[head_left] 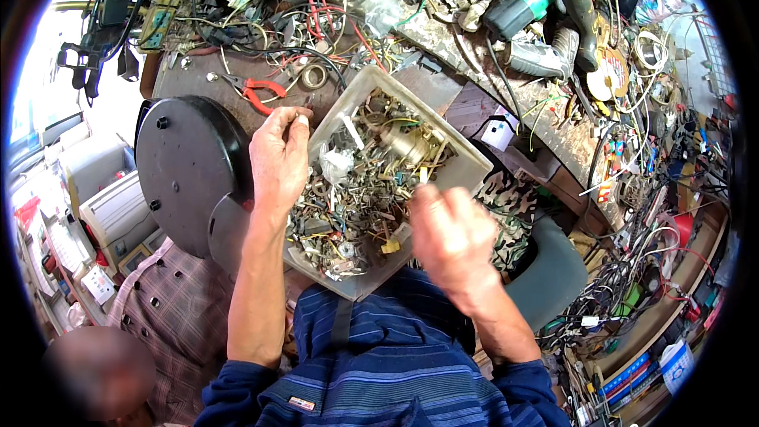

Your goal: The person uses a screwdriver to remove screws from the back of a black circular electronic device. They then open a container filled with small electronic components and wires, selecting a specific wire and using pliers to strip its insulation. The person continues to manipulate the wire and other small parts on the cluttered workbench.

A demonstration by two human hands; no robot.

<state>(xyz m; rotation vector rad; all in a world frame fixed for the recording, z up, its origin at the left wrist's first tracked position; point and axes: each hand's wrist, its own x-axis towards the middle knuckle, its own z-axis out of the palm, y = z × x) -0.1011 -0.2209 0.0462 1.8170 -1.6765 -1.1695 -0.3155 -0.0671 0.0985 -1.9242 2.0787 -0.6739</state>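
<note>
A pale plastic tray [472, 160] full of small metal parts, screws and scraps rests tilted at my lap, against the bench. Over its left rim is my left hand [281, 162], fingers curled in and thumb pressed to them; whatever they hold is too small to name. My right hand [452, 229], slightly blurred, hovers above the tray's right side with its fingers closed; their tips are hard to make out. Among the parts lie a brass-coloured cylinder [407, 145], a crumpled clear plastic piece [336, 164] and a yellow bit [390, 247].
Left of the tray stands a round black lid-like object [186, 174]. Red-handled pliers [262, 93] and a tape roll [313, 77] lie on the bench beyond. A green power tool [522, 1] and tangled wires crowd the far right. A person in a plaid garment [178, 304] is at lower left.
</note>
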